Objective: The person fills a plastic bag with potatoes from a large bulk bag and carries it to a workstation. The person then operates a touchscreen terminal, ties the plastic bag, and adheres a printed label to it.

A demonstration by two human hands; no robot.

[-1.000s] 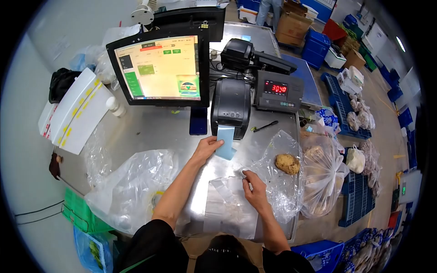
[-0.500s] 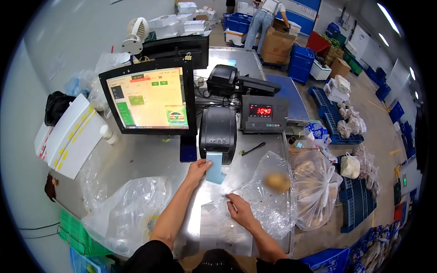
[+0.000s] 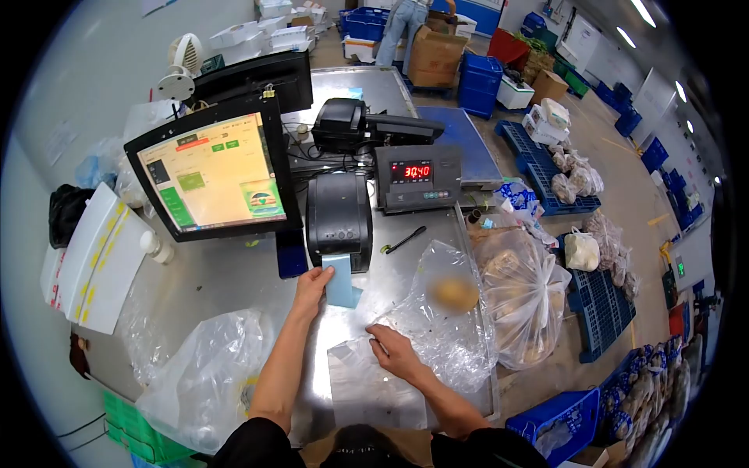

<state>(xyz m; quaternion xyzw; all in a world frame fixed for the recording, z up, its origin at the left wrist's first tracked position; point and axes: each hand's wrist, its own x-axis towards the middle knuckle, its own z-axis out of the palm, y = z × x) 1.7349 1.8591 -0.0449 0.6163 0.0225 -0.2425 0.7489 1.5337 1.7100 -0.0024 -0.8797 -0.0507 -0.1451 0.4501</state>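
Observation:
My left hand (image 3: 311, 290) pinches the edge of a light blue label strip (image 3: 340, 282) that hangs from the front of the black label printer (image 3: 340, 217). A fold of the strip rests near the metal table. My right hand (image 3: 396, 352) hovers low over the table, thumb and forefinger apart and the other fingers curled. No held thing shows in it. Below that hand lies a flat clear plastic bag (image 3: 367, 390). To its right a blurred tan round thing (image 3: 454, 295) sits over crumpled clear plastic film (image 3: 437, 343).
A touch screen (image 3: 211, 175) stands behind left. The scale display (image 3: 417, 175) reads 30.40. A black pen (image 3: 406, 239) lies before it. Bulky plastic bags (image 3: 207, 374) spread at left; a full bag (image 3: 519, 304) stands at right. Another person (image 3: 402, 31) stands far back.
The camera view has swung to the right, so things sit further left. My left hand still grips the label strip, and my right hand stays low over the clear bag.

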